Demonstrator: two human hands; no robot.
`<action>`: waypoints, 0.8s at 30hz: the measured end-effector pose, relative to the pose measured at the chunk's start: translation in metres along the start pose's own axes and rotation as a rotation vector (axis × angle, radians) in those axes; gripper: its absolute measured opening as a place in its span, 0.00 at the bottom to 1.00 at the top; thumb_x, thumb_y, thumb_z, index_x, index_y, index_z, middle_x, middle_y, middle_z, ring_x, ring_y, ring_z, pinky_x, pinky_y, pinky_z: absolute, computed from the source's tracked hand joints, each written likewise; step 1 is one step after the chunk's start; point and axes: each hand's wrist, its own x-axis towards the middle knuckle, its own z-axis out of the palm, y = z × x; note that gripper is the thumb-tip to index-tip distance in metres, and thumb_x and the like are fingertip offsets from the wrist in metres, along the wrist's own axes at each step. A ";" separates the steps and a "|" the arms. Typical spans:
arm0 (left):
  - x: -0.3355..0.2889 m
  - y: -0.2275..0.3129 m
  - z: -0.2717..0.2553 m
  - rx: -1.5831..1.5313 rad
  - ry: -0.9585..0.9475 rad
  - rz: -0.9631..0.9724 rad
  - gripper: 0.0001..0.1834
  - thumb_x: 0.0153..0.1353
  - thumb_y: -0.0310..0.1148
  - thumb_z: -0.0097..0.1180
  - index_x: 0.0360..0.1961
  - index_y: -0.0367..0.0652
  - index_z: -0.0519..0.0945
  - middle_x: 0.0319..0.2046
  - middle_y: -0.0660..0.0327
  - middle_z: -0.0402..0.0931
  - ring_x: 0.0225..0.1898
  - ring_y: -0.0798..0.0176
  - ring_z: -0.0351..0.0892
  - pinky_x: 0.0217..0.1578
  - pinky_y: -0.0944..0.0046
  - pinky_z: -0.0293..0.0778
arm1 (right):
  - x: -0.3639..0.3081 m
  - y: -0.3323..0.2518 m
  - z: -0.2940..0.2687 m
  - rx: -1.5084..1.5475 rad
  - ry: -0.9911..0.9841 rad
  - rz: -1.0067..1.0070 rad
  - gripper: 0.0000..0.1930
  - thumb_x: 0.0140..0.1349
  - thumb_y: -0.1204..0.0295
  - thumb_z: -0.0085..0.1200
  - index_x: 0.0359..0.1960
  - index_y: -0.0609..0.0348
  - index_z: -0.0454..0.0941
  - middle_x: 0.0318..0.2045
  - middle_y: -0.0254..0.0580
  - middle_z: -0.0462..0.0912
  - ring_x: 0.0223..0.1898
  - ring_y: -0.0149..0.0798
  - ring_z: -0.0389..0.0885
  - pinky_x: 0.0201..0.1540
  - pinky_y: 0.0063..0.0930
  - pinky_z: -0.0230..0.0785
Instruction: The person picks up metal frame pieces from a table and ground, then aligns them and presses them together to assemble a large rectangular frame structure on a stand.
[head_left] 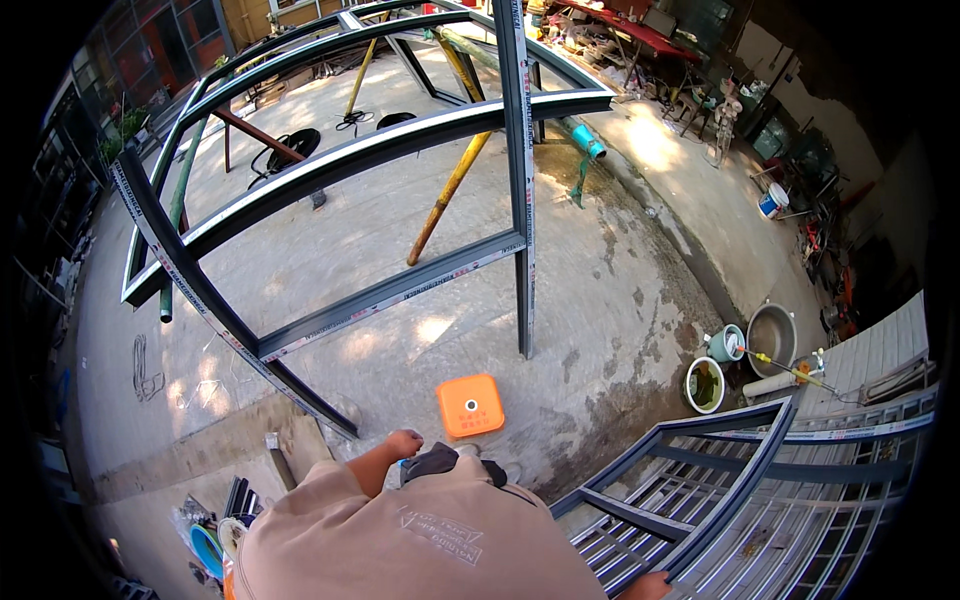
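My left hand (403,442) hangs beside my body, its fingers curled, and nothing shows in it. At the lower edge my right hand (646,586) closes on the near corner of a dark grey metal window frame (735,490) with a crossbar. This frame leans at my right, over silvery bars. Ahead stands an H-shaped dark grey frame (390,300) with printed film strips along it, propped upright against a larger frame lying flat (350,160). An orange plastic stool (471,405) sits on the concrete just in front of me.
Yellow trestle legs (450,197) carry the flat frame. At right stand a white bucket (704,386), a light blue bucket (727,344) and a large metal basin (771,338). Black coiled hose (292,148) lies under the frame. A blue basin (206,549) is at lower left.
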 end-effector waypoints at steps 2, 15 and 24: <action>0.007 0.019 0.000 0.078 0.004 0.036 0.20 0.67 0.40 0.60 0.53 0.38 0.87 0.38 0.57 0.89 0.37 0.61 0.89 0.44 0.58 0.84 | -0.011 0.016 -0.001 -0.027 0.025 0.091 0.14 0.63 0.57 0.58 0.32 0.55 0.84 0.27 0.46 0.83 0.28 0.50 0.82 0.33 0.50 0.73; 0.002 0.000 0.007 0.153 0.006 0.065 0.20 0.63 0.46 0.61 0.48 0.45 0.90 0.36 0.58 0.90 0.35 0.62 0.90 0.40 0.58 0.83 | -0.004 -0.029 -0.040 -0.123 -0.106 0.426 0.16 0.61 0.57 0.61 0.27 0.58 0.87 0.21 0.50 0.86 0.21 0.49 0.85 0.22 0.51 0.74; -0.009 -0.002 0.007 0.164 -0.024 0.058 0.25 0.63 0.46 0.65 0.57 0.44 0.87 0.40 0.58 0.90 0.37 0.62 0.90 0.43 0.59 0.84 | 0.012 0.004 -0.030 -0.038 -0.333 0.288 0.18 0.62 0.56 0.58 0.33 0.60 0.88 0.28 0.53 0.88 0.29 0.53 0.90 0.26 0.53 0.80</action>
